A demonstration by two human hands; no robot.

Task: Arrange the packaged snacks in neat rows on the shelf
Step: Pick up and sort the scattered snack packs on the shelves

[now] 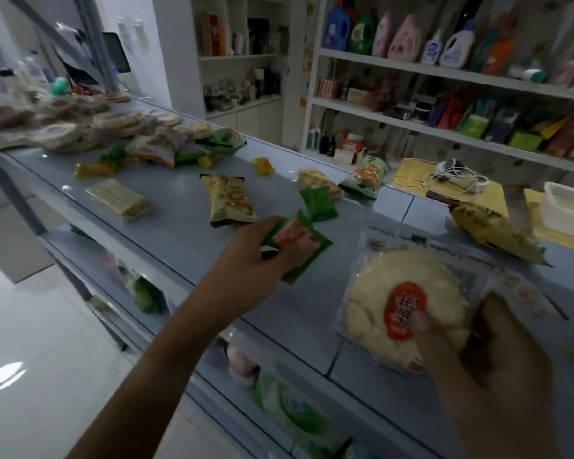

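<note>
The left hand (256,250) is pinching a green packet (299,245) at mid-frame; the right hand (491,362) is gripping a round cracker pack (408,306) at lower right. Snacks are lying scattered along the shelf (186,246), the upper-left pile (80,127) seemingly unsorted, so most arranging is remaining.

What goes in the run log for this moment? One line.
left hand: holds green snack packet | right hand: holds round cake pack | shelf top: snacks unsorted

Left arm stretched forward, bare forearm, left hand (252,256) palm down, fingers curled in a grip. Right hand (487,356) close to camera, fingers curled, thumb (426,329) pressing forward. Hands well apart.
</note>
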